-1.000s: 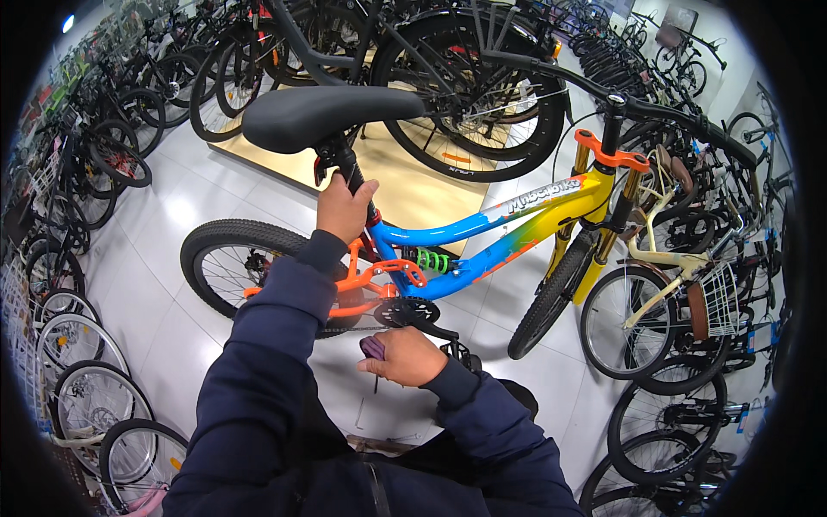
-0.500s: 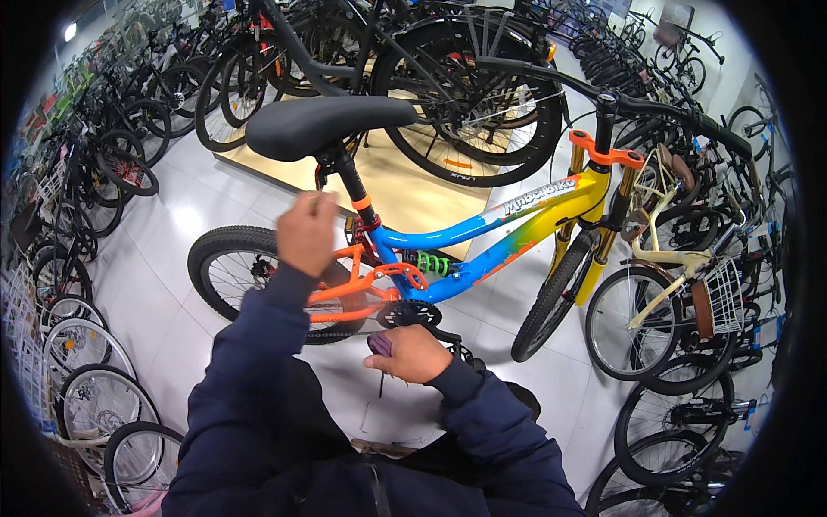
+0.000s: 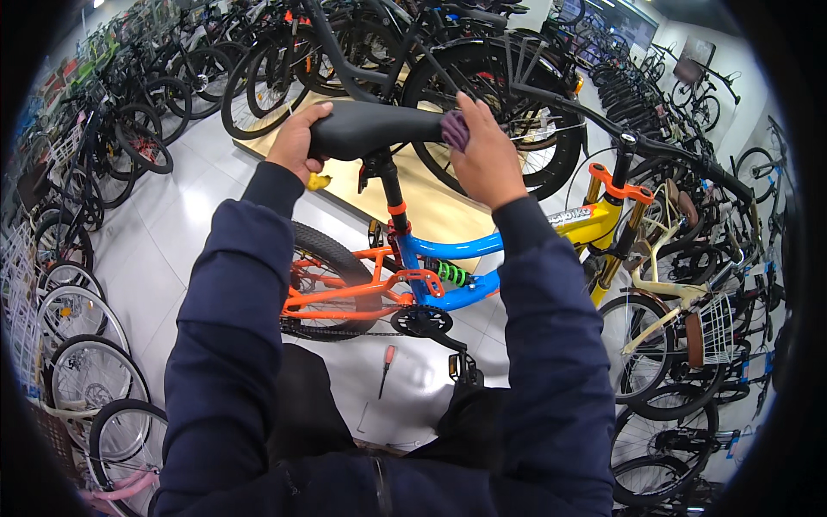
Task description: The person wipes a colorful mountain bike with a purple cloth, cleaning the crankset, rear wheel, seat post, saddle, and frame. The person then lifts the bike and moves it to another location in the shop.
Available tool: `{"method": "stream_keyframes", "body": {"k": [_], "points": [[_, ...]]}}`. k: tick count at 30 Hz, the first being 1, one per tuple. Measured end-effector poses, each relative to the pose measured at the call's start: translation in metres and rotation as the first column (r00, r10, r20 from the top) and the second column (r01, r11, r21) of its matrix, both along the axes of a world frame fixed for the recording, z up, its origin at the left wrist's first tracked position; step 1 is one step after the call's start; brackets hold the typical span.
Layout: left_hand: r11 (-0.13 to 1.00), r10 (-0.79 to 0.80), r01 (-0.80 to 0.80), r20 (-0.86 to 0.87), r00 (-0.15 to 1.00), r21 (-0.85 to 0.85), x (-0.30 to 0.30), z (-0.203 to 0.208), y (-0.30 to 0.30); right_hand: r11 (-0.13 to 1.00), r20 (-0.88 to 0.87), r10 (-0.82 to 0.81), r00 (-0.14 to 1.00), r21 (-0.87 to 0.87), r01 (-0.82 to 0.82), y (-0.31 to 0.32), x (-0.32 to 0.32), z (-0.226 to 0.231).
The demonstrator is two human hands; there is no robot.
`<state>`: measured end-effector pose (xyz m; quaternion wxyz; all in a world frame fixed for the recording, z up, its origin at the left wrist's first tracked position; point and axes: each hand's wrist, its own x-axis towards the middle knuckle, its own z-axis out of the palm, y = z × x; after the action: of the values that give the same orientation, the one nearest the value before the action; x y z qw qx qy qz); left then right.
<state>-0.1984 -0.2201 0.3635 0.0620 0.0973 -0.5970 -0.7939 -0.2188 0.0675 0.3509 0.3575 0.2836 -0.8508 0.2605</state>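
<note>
A black bicycle saddle [image 3: 370, 127] tops the post of a bike with a blue, yellow and orange frame [image 3: 452, 248]. My left hand [image 3: 291, 145] is closed round the saddle's rear end, thumb on top. A small yellow thing [image 3: 319, 182] shows just below those fingers; what it is I cannot make out. At the saddle's nose, my right hand [image 3: 493, 162] grips a crumpled purple cloth [image 3: 455, 131] against the tip. Its forearm hides part of the frame and front wheel.
On the white floor between my legs and the bike lie a red-handled screwdriver [image 3: 387, 366] and a thin bent metal rod [image 3: 363, 417]. A black bike stands on a pale wooden platform [image 3: 345, 177] behind. A cream bike with a white basket [image 3: 717, 314] is at right.
Both hands have risen to the saddle: the left from beside the seatpost to its rear, the right, with the purple cloth, from near the crank to its nose. The screwdriver's handle is now visible.
</note>
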Motion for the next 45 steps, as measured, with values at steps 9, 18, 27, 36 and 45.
{"method": "stream_keyframes", "body": {"k": [9, 18, 27, 36, 45], "points": [[0.996, -0.017, 0.016, 0.014, 1.000, 0.084, -0.005, -0.010, -0.004, 0.982, 0.223, -0.162, 0.961, 0.133, 0.134, -0.027, -0.004, 0.003], [0.994, 0.037, -0.036, -0.006, 0.999, 0.102, 0.003, -0.020, 0.006, 0.959, 0.122, -0.257, 0.959, 0.152, 0.238, -0.033, -0.007, -0.004], [0.983, 0.014, -0.015, 0.010, 1.000, 0.181, -0.002, -0.019, 0.007, 0.901, 0.033, -0.389, 0.921, 0.222, 0.373, -0.036, 0.003, -0.018], [0.990, 0.003, -0.006, 0.017, 1.000, 0.141, 0.006, -0.024, 0.005, 0.888, 0.093, -0.422, 0.902, 0.246, 0.390, -0.038, 0.002, -0.026], [0.993, 0.041, -0.039, -0.017, 0.999, 0.114, 0.009, -0.034, 0.011, 0.914, 0.172, -0.384, 0.907, 0.213, 0.346, -0.039, 0.001, -0.018]]}}
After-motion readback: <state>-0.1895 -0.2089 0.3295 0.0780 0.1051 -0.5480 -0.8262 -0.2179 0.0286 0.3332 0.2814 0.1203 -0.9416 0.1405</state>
